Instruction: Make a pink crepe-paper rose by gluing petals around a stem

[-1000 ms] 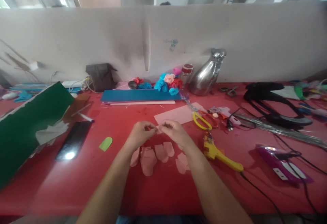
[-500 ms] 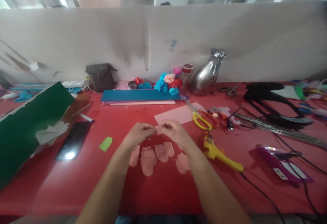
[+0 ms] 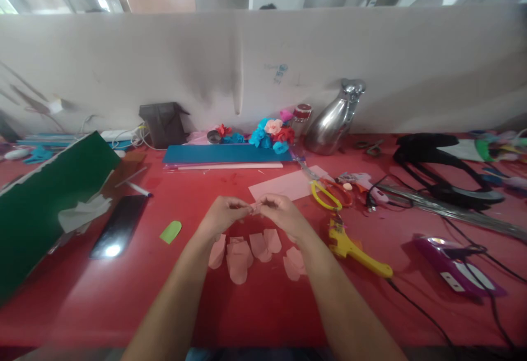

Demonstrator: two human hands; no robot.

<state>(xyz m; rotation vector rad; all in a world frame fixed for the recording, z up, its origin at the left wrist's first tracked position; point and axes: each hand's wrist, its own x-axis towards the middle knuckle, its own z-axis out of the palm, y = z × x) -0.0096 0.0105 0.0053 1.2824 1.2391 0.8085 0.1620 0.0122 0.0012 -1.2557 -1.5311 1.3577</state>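
Between the fingertips of both hands is a small pink paper petal (image 3: 256, 207), mostly covered by the fingers. My left hand (image 3: 224, 215) pinches its left side. My right hand (image 3: 280, 212) pinches it from the right, the two hands almost touching. On the table below them lie several loose pink paper petals (image 3: 237, 267) with rounded ends, some overlapping. More pink petals (image 3: 293, 265) rest by my right forearm. Left of my left hand is a green petal-shaped piece (image 3: 171, 232). A pink paper sheet (image 3: 280, 183) lies just beyond the hands.
To the right are yellow-handled scissors (image 3: 325, 195), a yellow glue gun (image 3: 356, 254) and a purple device (image 3: 455, 267) with cords. A phone (image 3: 119, 226) and green board (image 3: 57, 201) lie left. Paper flowers (image 3: 272, 134) and a metal jug (image 3: 335, 119) stand at the back.
The fingers have shifted slightly on the pink petal, and less of it shows between them. The petals on the table have stayed in place.
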